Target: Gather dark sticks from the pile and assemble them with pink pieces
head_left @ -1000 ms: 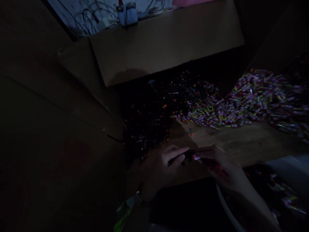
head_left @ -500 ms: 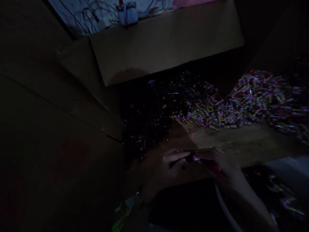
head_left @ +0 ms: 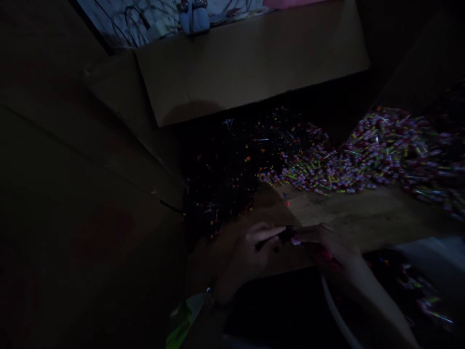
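Observation:
In dim light, my left hand pinches a small dark piece between its fingers; its kind is too dark to tell. Close beside it, my right hand grips a small pink-and-white piece at its fingertips. Something red shows in the right palm, its shape blurred. Both hands are over the near edge of a wooden board. Beyond them lies a large heap of small pink, white and yellow pieces.
A cardboard flap rises at the back, with cables and a bluish object behind it. Small orange and yellow bits are scattered over a dark area at centre left. More pieces lie at the lower right beside a pale sheet.
The pink-and-white piece at my right fingertips has shifted slightly down and away from the dark piece. Both hands stay in nearly the same place.

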Tool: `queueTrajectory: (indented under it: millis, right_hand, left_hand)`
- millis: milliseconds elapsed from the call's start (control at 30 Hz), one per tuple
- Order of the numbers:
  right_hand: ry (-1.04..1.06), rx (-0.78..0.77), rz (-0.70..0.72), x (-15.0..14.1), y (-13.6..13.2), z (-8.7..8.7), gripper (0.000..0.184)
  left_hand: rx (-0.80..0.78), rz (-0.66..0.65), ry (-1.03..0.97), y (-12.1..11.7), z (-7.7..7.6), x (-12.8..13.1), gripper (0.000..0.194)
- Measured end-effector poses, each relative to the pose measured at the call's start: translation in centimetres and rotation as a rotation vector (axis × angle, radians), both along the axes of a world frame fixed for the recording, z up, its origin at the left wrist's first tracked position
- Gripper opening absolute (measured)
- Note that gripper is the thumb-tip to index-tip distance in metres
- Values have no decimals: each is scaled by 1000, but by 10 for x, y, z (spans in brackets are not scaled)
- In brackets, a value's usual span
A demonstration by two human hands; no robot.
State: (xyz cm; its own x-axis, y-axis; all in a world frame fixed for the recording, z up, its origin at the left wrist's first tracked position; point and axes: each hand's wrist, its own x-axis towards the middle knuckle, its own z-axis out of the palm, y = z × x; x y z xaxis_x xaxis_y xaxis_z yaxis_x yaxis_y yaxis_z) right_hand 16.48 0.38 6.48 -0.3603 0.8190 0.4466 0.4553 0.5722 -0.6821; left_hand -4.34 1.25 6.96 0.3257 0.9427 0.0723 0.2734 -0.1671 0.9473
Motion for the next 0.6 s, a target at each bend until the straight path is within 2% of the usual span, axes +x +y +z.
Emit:
queueTrajectory:
  millis: [133,233,333,400,433,467,533,567,600]
  right_hand:
    - [-33,-32,58,3,5,-27,20]
    - [-7,-77,6,2,4,-46,19]
    - [-14,-152,-71,3,0,-50,18]
    - [-42,-202,-103,6,-1,-46,18]
    - [-65,-226,-116,9,-1,-44,19]
    - [-94,-247,-131,11,0,-41,20]
    - [-165,-278,-199,16,2,-38,21]
    - [-213,-290,-252,18,2,-38,21]
    - [-270,-295,-307,20,3,-38,21]
  left_hand:
    - [10,-53,0,3,1,-4,24]
    - [0,-128,11,1,1,-3,23]
    - [20,-172,112,-3,-3,1,25]
    - [104,-155,243,1,-9,2,28]
    - [172,-71,320,7,-13,1,31]
    - [246,77,393,15,-18,-1,34]
    - [362,498,481,36,-30,-9,44]
    - [382,665,465,49,-37,-13,48]
    - [387,744,413,62,-42,-18,51]
